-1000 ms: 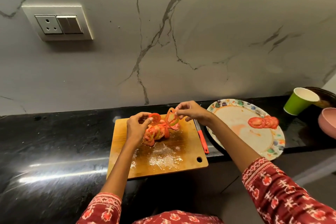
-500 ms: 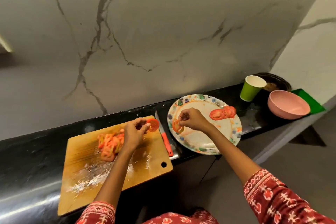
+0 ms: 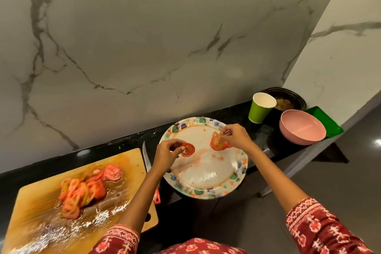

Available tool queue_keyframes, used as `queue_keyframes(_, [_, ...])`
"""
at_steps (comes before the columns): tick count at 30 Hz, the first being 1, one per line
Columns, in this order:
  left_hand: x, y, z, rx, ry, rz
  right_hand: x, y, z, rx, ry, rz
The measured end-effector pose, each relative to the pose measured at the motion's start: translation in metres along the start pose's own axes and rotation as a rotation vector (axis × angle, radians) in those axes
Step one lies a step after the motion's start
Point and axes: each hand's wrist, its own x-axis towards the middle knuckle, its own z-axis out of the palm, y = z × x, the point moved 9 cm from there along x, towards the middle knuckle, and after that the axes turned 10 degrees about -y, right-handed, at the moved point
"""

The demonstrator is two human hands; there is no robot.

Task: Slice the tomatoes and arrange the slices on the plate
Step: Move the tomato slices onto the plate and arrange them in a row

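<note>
Both hands hover mid-frame over the plate (image 3: 237,179). The left hand (image 3: 165,153) pinches one tomato slice (image 3: 188,149); the right hand (image 3: 235,136) pinches another slice (image 3: 217,142), nearer the far rim

No readable text, labels, numbers or signs anywhere.

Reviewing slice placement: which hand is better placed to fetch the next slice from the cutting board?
Left. The left hand hovers at the plate's near-board edge, closest to the cutting board and its slice pile; the right hand works at the far side.
</note>
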Motion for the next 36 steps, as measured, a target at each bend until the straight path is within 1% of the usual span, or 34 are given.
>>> queue_keyframes(3, [0.013,0.001,0.01,0.025,-0.004,-0.014,0.018,0.008,0.008,0.028,-0.037,0.06])
queue_keyframes(7, [0.029,0.003,0.025,0.046,-0.031,-0.03,0.034,0.025,0.008,-0.119,-0.064,0.135])
queue_keyframes(10, [0.042,0.007,0.038,0.077,-0.061,-0.015,0.037,0.032,0.009,-0.174,-0.11,0.131])
queue_keyframes(13, [0.053,0.015,0.056,0.125,-0.105,-0.01,0.038,0.035,0.012,-0.172,-0.137,0.079])
queue_keyframes(15, [0.06,0.024,0.068,0.176,-0.144,-0.001,0.039,0.036,0.006,-0.158,-0.108,0.045])
queue_keyframes(19, [0.074,0.038,0.088,0.286,-0.22,0.004,0.038,0.037,-0.013,-0.094,0.009,-0.011])
queue_keyframes(24, [0.085,0.042,0.11,0.39,-0.288,-0.065,0.037,0.042,-0.025,-0.05,0.051,-0.031])
queue_keyframes(29, [0.078,0.043,0.114,0.587,-0.188,-0.097,0.037,0.049,-0.029,-0.023,0.077,-0.04])
queue_keyframes(33, [0.065,0.027,0.127,0.736,-0.269,-0.175,0.038,0.052,-0.029,0.0,0.086,-0.049])
queue_keyframes(36, [0.064,0.019,0.129,0.72,-0.261,-0.188,0.038,0.052,-0.027,0.023,0.094,-0.06])
